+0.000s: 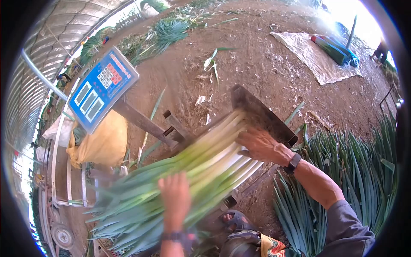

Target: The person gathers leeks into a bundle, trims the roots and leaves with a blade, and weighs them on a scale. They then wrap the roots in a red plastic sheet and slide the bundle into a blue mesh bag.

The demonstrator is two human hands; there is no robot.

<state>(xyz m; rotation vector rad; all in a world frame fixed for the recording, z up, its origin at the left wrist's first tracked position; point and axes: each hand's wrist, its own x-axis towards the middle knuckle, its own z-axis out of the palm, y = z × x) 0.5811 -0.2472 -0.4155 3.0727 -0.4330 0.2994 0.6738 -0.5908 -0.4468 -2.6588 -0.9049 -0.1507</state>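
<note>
1. Watching from a distance through the head camera, I see the green onions (205, 150) laid lengthwise across the scale (142, 122). Their pale ends point toward the upright metal plate (262, 115), and their leaves fan out to the lower left of my view. I cannot tell whether the pale ends touch the plate.
2. I have the right hand (260, 146) over the white stalks, near the plate. Its fingers are bent and close together, with the thumb slightly apart; I cannot tell whether they pinch any stalk.
3. I see the left hand (174, 195) over the green leaves, blurred. I cannot tell whether its fingers are spread or pressed together, or whether they touch the leaves.
4. I make out a dark watch (293, 163) on the right wrist.
5. Beyond the leaves, I see the blue display panel (102, 91) tilted at the top of the metal post, with a yellow sack (102, 139) near it.
6. Beside the right forearm, I see an onion pile (342, 184).
7. Farther off, I spot a wrapped bundle (336, 50) on a pale sheet (306, 58), spread over brown dirt (257, 55).
</note>
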